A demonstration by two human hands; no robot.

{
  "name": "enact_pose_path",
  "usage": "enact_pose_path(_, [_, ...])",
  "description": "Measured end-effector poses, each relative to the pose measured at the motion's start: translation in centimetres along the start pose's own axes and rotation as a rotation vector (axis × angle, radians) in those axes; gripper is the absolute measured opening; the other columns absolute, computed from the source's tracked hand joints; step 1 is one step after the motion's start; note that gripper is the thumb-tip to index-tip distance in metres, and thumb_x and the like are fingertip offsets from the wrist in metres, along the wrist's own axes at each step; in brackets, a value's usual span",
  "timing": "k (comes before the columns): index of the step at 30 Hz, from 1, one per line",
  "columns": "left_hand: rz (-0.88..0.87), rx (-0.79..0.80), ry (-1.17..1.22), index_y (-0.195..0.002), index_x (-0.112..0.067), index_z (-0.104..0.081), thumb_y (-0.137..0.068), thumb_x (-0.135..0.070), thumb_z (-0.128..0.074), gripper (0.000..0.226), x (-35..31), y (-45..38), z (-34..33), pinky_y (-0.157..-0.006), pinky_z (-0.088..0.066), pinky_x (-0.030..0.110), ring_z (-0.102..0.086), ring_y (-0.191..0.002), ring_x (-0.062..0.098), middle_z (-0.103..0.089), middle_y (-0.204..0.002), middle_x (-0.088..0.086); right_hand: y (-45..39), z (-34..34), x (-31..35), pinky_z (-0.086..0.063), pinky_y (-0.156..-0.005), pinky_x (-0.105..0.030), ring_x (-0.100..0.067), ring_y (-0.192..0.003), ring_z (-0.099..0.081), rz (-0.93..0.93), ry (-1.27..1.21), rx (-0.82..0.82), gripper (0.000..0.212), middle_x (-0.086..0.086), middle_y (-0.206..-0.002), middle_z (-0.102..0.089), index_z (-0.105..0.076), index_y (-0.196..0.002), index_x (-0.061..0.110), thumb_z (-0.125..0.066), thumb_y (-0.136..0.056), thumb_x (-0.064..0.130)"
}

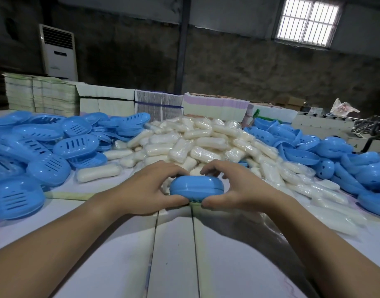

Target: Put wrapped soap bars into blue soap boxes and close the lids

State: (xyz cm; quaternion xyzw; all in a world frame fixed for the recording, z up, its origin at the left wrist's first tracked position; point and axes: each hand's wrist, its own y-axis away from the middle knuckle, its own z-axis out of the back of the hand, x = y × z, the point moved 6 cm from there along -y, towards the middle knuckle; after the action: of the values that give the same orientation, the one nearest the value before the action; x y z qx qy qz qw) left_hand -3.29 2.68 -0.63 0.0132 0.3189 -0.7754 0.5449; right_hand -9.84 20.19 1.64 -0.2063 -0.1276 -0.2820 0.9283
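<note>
1. While gripped from both sides, blue soap box [196, 186] — smooth, glossy plastic, rounded oval like a pebble — held just above the white tabletop [174, 244], near its middle seam.
2. Left hand [145, 188] curled round the box's left end, fingers over the top, thumb tucked beneath; right hand [238, 188] mirrored on the right end, thumb under the lower edge, fingertips arched over the far rim.
3. Lid down on the base, a thin seam line running round the middle; small dimpled holes visible on the underside between the two thumbs. Cannot tell whether a bar sits inside.
4. Directly behind the box: heap of wrapped soap bars [197, 143] — cream-white, oblong with pinched waists, each in crinkled clear film that catches the light.
5. Left of the heap: pile of slotted blue halves [55, 145], oval, with rows of narrow drain slits, hard and shiny.
6. Right of the heap: pile of domed blue halves [339, 155], deeper shells with small round holes — several lying on their sides.
7. Along the far edge: stacked flat cartons [42, 93], pale green, white and pink, in bundled blocks.
8. Beyond, against a rough dark wall: tall white air conditioner [58, 52] and a barred window [307, 20].
</note>
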Motion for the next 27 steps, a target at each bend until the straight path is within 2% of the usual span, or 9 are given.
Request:
enact_pose_path(5, [0.021, -0.008, -0.004, -0.113, -0.044, -0.059, -0.076, -0.046, -0.081, 0.043, 0.5, -0.1, -0.4, -0.085, -0.045, 0.023, -0.051, -0.107, -0.005, -0.059, -0.107, -0.029, 0.0, 0.6, 0.8, -0.048, -0.078, -0.027, -0.004, -0.085, -0.059, 0.052, 0.002, -0.084, 0.033, 0.017, -0.084, -0.063, -0.066, -0.092, 0.030, -0.078, -0.065, 0.044])
enact_pose_path(8, [-0.006, -0.036, -0.057, -0.108, -0.048, -0.055, -0.077, -0.054, -0.077, 0.039, 0.4, 0.0, -0.3, -0.078, -0.040, 0.018, -0.048, -0.102, -0.011, -0.054, -0.098, -0.033, 0.2, 0.7, 0.8, -0.049, -0.077, -0.028, -0.004, -0.084, -0.058, 0.051, -0.030, -0.089, 0.031, 0.017, -0.082, -0.062, -0.066, -0.091, 0.029, -0.077, -0.065, 0.043])
enact_pose_path(12, [0.020, -0.050, -0.059, -0.113, -0.045, -0.057, -0.077, -0.055, -0.076, 0.042, 0.7, 0.1, 0.0, -0.088, -0.045, 0.031, -0.048, -0.102, -0.007, -0.056, -0.102, -0.028, 0.1, 0.3, 0.9, -0.043, -0.079, -0.018, -0.001, -0.092, -0.054, 0.060, 0.056, -0.059, 0.038, 0.020, -0.091, -0.060, -0.063, -0.101, 0.036, -0.080, -0.067, 0.041])
enact_pose_path(16, [0.034, -0.074, -0.041, -0.117, -0.039, -0.061, -0.073, -0.061, -0.068, 0.050, 0.4, 0.1, 0.4, -0.091, -0.047, 0.038, -0.051, -0.103, -0.001, -0.060, -0.104, -0.025, -0.1, 0.7, 0.9, -0.047, -0.079, -0.028, -0.004, -0.087, -0.056, 0.072, 0.054, -0.097, 0.035, 0.016, -0.089, -0.062, -0.063, -0.099, 0.035, -0.079, -0.067, 0.039])
enact_pose_path(18, [-0.011, -0.090, -0.081, -0.117, -0.037, -0.061, -0.074, -0.059, -0.069, 0.049, -0.2, 0.1, 0.7, -0.090, -0.046, 0.038, -0.050, -0.103, 0.001, -0.058, -0.105, -0.029, 0.0, 0.4, 0.6, -0.047, -0.083, -0.028, -0.003, -0.094, -0.056, 0.061, -0.026, -0.051, 0.041, 0.018, -0.098, -0.061, -0.060, -0.106, 0.037, -0.078, -0.069, 0.040])
enact_pose_path(20, [-0.085, -0.125, -0.153, -0.119, -0.035, -0.062, -0.077, -0.051, -0.072, 0.046, -1.2, 0.2, 1.1, -0.087, -0.044, 0.037, -0.049, -0.103, 0.004, -0.057, -0.108, -0.028, 0.1, -0.2, 0.4, -0.045, -0.086, -0.021, 0.002, -0.102, -0.054, 0.021, -0.109, 0.008, 0.053, 0.025, -0.107, -0.057, -0.055, -0.118, 0.044, -0.072, -0.069, 0.054])
enact_pose_path(22, [-0.155, -0.180, -0.190, -0.121, -0.031, -0.063, -0.080, -0.040, -0.080, 0.045, -2.2, 0.1, 1.4, -0.084, -0.043, 0.036, -0.049, -0.103, 0.006, -0.060, -0.111, -0.024, 0.2, -0.7, 0.4, -0.049, -0.085, -0.018, 0.002, -0.100, -0.058, -0.031, -0.222, 0.060, 0.059, 0.026, -0.107, -0.057, -0.049, -0.121, 0.055, -0.067, -0.066, 0.063])
enact_pose_path(25, [-0.215, -0.275, -0.162, -0.126, -0.028, -0.063, -0.078, -0.026, -0.087, 0.054, -3.6, 0.0, 1.4, -0.087, -0.046, 0.037, -0.049, -0.108, 0.006, -0.058, -0.115, -0.023, 0.3, 0.1, 0.3, -0.060, -0.078, -0.032, -0.016, -0.086, -0.067, -0.044, -0.358, 0.038, 0.055, 0.010, -0.103, -0.062, -0.052, -0.116, 0.055, -0.077, -0.068, 0.048])
enact_pose_path(27, [-0.205, -0.311, -0.109, -0.138, -0.029, -0.055, -0.077, -0.024, -0.088, 0.070, -3.7, 0.0, 1.4, -0.098, -0.044, 0.038, -0.048, -0.121, 0.011, -0.055, -0.131, -0.018, 1.0, 1.7, -0.3, -0.060, -0.075, -0.030, -0.018, -0.084, -0.066, -0.045, -0.376, -0.046, 0.057, 0.012, -0.101, -0.061, -0.053, -0.116, 0.052, -0.082, -0.068, 0.040])
